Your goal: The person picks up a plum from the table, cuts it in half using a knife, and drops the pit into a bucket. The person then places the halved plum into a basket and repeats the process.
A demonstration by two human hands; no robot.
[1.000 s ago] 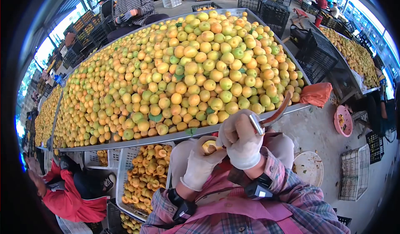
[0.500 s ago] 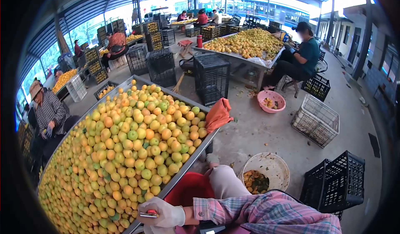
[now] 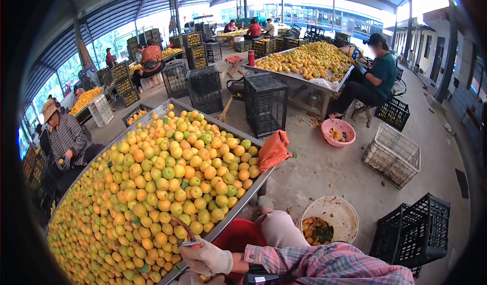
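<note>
My right hand (image 3: 210, 257), in a whitish glove, is closed around a small red-and-metal tool (image 3: 192, 244) at the near edge of a metal-rimmed sorting table (image 3: 243, 204). A thin brown curved piece (image 3: 183, 227) sticks up from the tool over the fruit; I cannot make out whether it belongs to the tool. Below, at the bottom edge of the view, my left hand (image 3: 188, 278) shows only in part, its fingers mostly hidden. A bit of yellow fruit (image 3: 204, 278) shows between the hands. Yellow-orange citrus fruit (image 3: 162, 183) heaps the table.
An orange cloth (image 3: 274, 151) hangs on the table corner. A red bucket (image 3: 241, 239) and a white bucket (image 3: 345, 216) with scraps stand beside my legs. Black crates (image 3: 423, 229), a white crate (image 3: 390, 153) and a pink basin (image 3: 338, 142) sit rightward. Co-workers sit around.
My right hand has risen slightly and turned, so the brown curved piece now shows. My left hand and a bit of yellow fruit have come into view below it. The view has shifted slightly.
</note>
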